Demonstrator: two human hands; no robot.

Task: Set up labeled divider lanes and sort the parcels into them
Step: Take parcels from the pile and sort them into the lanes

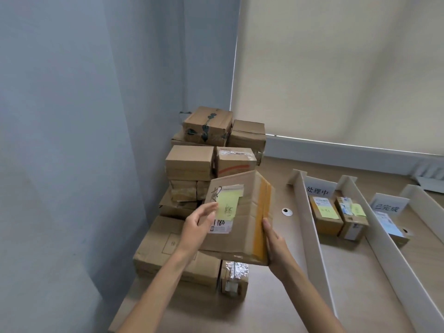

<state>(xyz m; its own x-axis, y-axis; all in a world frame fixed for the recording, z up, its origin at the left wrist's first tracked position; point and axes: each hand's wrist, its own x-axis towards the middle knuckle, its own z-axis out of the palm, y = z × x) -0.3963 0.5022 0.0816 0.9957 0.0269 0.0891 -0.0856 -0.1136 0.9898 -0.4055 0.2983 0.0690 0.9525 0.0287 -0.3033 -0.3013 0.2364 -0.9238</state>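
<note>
One parcel (240, 234) hangs above the desk (264, 308): our left hand (199, 227) pinches its left edge, our right hand (276, 246) clasps its taped right edge (yellow note (227, 205) facing us). Bare desk separates the stacked boxes (189, 162) from the first white divider (311, 236).

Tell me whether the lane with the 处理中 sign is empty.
No, one parcel and a second parcel sit side by side in that lane, close to the sign.
</note>
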